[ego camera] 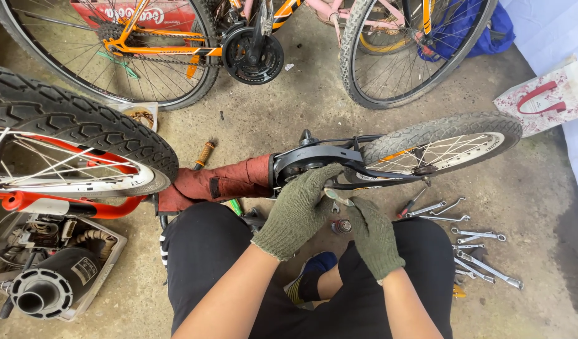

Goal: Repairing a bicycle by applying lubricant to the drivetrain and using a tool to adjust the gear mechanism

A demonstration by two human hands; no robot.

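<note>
Wrenches [477,248] lie right of the hands [336,210], below the small wheel [442,145].

Surface: bare grey concrete floor [289,107], stained and dusty.
Right of frame: a scatter of metal wrenches [480,251] lying flat, a screwdriver [412,203] beside them.
Upper right: a white bag with red handles [543,97].
Lower left: a tray of engine parts [50,267].
Centre left: a wooden-handled tool [204,154].
</note>
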